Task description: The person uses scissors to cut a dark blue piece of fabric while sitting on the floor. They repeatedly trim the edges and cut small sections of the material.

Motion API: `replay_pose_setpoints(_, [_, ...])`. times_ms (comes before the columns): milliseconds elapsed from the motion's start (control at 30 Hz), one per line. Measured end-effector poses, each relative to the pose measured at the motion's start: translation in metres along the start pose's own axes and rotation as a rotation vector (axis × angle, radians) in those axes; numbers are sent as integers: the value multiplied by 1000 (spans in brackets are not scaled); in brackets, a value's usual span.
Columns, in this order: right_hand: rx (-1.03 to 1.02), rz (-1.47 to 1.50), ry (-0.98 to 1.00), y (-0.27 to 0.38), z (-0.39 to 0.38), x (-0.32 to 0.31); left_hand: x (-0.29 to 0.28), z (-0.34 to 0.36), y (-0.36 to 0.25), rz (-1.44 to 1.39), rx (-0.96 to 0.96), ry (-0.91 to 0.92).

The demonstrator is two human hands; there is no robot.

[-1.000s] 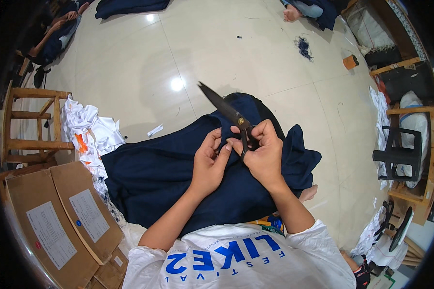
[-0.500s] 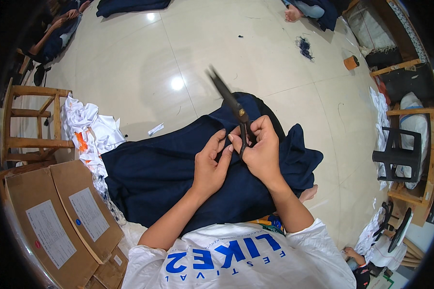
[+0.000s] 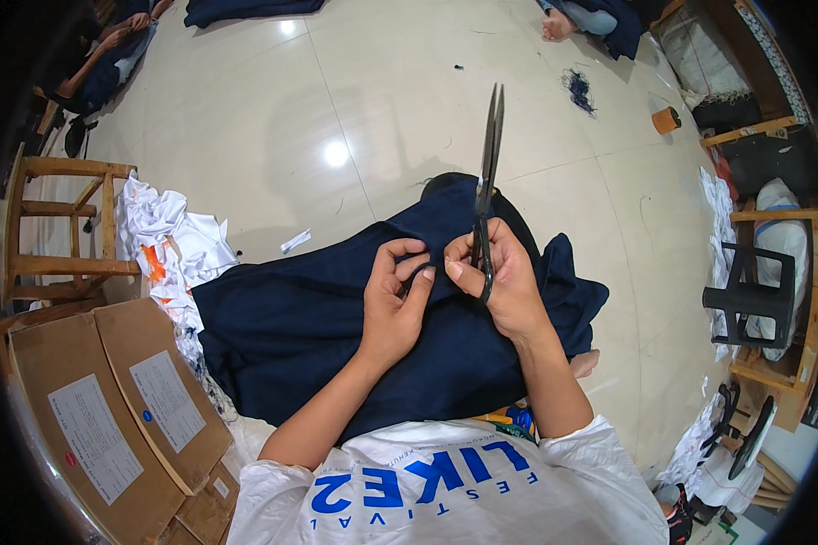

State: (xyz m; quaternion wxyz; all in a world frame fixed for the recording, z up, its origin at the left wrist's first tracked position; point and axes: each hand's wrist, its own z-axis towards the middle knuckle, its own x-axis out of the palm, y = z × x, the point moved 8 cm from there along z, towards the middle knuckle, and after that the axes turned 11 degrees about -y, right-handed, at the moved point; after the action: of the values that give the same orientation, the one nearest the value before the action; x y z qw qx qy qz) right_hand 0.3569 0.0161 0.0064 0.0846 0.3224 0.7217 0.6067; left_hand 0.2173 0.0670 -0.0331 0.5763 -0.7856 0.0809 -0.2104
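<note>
Dark navy cloth (image 3: 291, 309) lies spread over my lap and legs, with folds bunched at its right end. My right hand (image 3: 504, 277) is closed around the handles of black scissors (image 3: 489, 168), whose blades point up and away from me. The blades look closed. Its thumb and forefinger are pressed together close to the cloth. My left hand (image 3: 395, 291) is beside it, fingers curled and thumb meeting the fingertips on a bit of the navy cloth. A small gap separates the two hands.
Cardboard boxes (image 3: 82, 418) and a wooden stool (image 3: 73, 268) stand at the left beside crumpled white cloth (image 3: 173, 232). A black plastic stool (image 3: 750, 295) lies at the right. Farther off are thread scraps (image 3: 579, 91), an orange pot-like thing (image 3: 665, 121) and other seated people.
The scissors have swung from pointing up-left to nearly upright. My right hand has turned and moved slightly right, away from my left hand, which stays in about the same place.
</note>
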Motion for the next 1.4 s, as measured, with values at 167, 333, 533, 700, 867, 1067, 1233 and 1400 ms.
replay_pose_setpoints(167, [-47,66,-11,7,-3,-2,0,-2,-8,-31,118,-35])
replay_pose_setpoints(333, [-78,30,-41,7,-2,1,10,-6,-21,-10,205,17])
replay_pose_setpoints(533, [-159,-67,-55,4,-3,2,5,0,-2,-36,-13,31])
replay_pose_setpoints(700, [-278,-150,-191,8,-6,-7,-4,0,1,24,-27,-45])
replay_pose_setpoints(867, [-339,-330,-244,12,-11,-4,-1,-1,-1,5,-4,-57])
replay_pose_setpoints(1067, [-462,-562,-355,17,-19,1,7,-4,-9,-5,83,-1])
replay_pose_setpoints(1233, [-573,-568,-369,21,-26,6,5,-7,-3,135,138,8])
replay_pose_setpoints(1400, [-668,-692,-351,28,-31,10,5,-7,-11,179,126,60])
